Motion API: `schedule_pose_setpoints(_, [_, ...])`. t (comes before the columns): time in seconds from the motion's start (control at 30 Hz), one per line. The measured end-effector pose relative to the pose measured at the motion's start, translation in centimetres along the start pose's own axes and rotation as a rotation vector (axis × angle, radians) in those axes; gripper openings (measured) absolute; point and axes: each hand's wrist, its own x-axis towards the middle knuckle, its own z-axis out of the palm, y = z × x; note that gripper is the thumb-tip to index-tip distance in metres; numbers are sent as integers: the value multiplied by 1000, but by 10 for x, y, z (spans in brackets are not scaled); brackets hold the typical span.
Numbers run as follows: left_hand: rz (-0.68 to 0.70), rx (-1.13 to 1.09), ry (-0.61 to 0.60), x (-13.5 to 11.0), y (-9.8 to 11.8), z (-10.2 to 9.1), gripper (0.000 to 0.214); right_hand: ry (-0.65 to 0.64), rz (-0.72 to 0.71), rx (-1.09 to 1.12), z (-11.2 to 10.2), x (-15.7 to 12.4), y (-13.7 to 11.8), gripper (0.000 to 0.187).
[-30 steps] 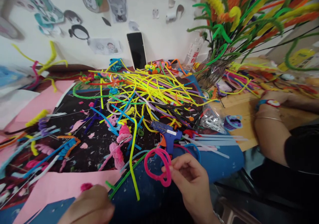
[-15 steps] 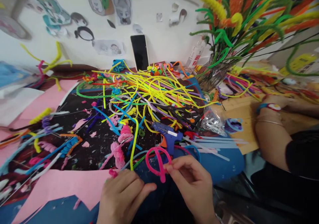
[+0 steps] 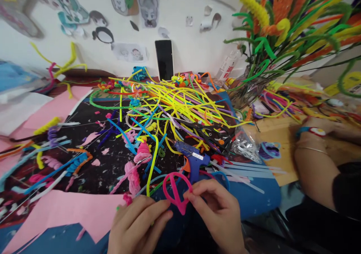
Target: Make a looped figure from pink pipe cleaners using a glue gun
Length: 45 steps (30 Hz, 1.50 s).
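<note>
A bright pink pipe cleaner (image 3: 176, 193), bent into a rounded loop with a bar across it and a pointed lower end, is held up between my hands. My right hand (image 3: 217, 212) pinches its right side between thumb and fingertips. My left hand (image 3: 141, 225) has its thumb and forefinger closed at the lower left of the loop; the exact contact there is partly hidden. Just beyond the loop lies a blue glue gun (image 3: 196, 160). A yellow pipe cleaner (image 3: 153, 160) and a fluffy pink piece (image 3: 132, 177) lie beyond my left hand.
Loose yellow pipe cleaners (image 3: 175, 103) cover the table's middle. Clear glue sticks (image 3: 254, 171) and a plastic bag (image 3: 246, 146) lie right. A phone (image 3: 165, 60) leans on the wall. Another person's arm (image 3: 316, 160) rests at right; pink paper (image 3: 64, 212) lies left.
My left forefinger and thumb have come rightward to the pink pipe cleaner, whose lower end now looks more pointed. My right hand keeps its pinch. The view has shifted slightly left.
</note>
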Motion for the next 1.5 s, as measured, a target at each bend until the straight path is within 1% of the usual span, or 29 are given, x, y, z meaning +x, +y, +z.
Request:
schedule_pose_setpoints(0.07, [6, -1, 16, 2, 1, 0, 12, -55, -12, -16, 0, 0, 1, 12])
schedule_pose_setpoints(0.2, [33, -27, -18, 7, 4, 0, 14, -144, -8, -11, 1, 1, 0, 16])
schedule_pose_setpoints(0.3, [44, -31, -13, 11, 5, -1, 18, -163, 52, 62, 3, 3, -1, 16])
schedule_pose_setpoints(0.37, [38, -44, 22, 11, 6, -2, 19, -197, 104, 136, 4, 5, -1, 15])
schedule_pose_setpoints(0.43, [13, -47, 46, 11, 6, -1, 17, -247, 141, 189, 4, 6, -2, 18])
schedule_pose_setpoints(0.5, [2, -46, 36, 9, 6, -1, 13, -279, 146, 190, 4, 6, -2, 23])
schedule_pose_setpoints(0.57, [4, -53, 2, 7, 4, -1, 10, -278, 129, 162, 4, 6, -1, 24])
schedule_pose_setpoints(0.63, [14, -64, -21, 6, 3, -1, 10, -264, 116, 146, 4, 5, 0, 21])
schedule_pose_setpoints(0.8, [22, -16, -30, 4, 2, 0, 12, -261, 96, 134, 8, 1, 1, 14])
schedule_pose_setpoints(0.87, [7, 3, -13, 1, 3, 1, 11, -264, 113, 178, 10, -3, 1, 14])
schedule_pose_setpoints(0.93, [3, 0, -2, -2, 4, 2, 8, -271, 159, 235, 12, -6, 1, 16])
schedule_pose_setpoints(1.0, [-4, -36, -13, -5, 4, 2, 8, -271, 194, 290, 13, -8, 1, 17])
schedule_pose_setpoints(1.07, [-35, -137, 25, -6, 6, 2, 11, -237, 200, 341, 13, -8, 2, 17])
schedule_pose_setpoints(1.13, [-83, -294, 117, -5, 7, 2, 20, -187, 199, 390, 11, -6, 4, 17])
schedule_pose_setpoints(1.2, [-96, -373, 191, -3, 7, 3, 28, -157, 215, 429, 9, -3, 7, 16])
schedule_pose_setpoints(1.23, [-78, -362, 190, -2, 7, 4, 31, -155, 227, 442, 7, -2, 9, 16])
schedule_pose_setpoints(1.33, [8, -250, 80, -2, 3, 4, 39, -168, 273, 460, 2, -1, 14, 14])
schedule_pose_setpoints(1.37, [17, -212, 44, -3, 2, 3, 37, -170, 285, 464, 1, -1, 15, 13])
schedule_pose_setpoints(1.4, [12, -170, 21, -4, 2, 2, 31, -172, 291, 470, 1, -2, 16, 12])
schedule_pose_setpoints(1.47, [-25, -91, 30, -4, 2, -2, 8, -183, 289, 478, 0, -4, 17, 10])
schedule_pose_setpoints(1.5, [-47, -72, 50, -3, 4, -4, 7, -191, 281, 478, 0, -4, 17, 9])
